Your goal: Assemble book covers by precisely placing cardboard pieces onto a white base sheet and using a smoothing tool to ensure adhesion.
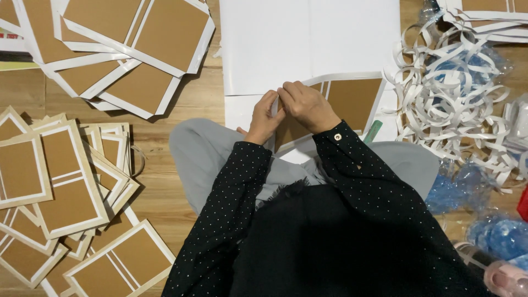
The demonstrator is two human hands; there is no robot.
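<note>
A wooden floor (187, 104) is lying under heaps of brown cards with white borders (71, 181), and no bin or box is showing. A white sheet (308, 38) is spreading out ahead, with curled white strips (451, 93) piling to the right. The left hand (264, 118) and the right hand (308, 104) are both pinching, fingers narrowed, the near-left edge of 1 brown card (352, 102), which is stretching away rightward from them.

Warm brown wooden plank floor (187, 104) — evenly lit, faint grain showing, no strong shadows.
</note>
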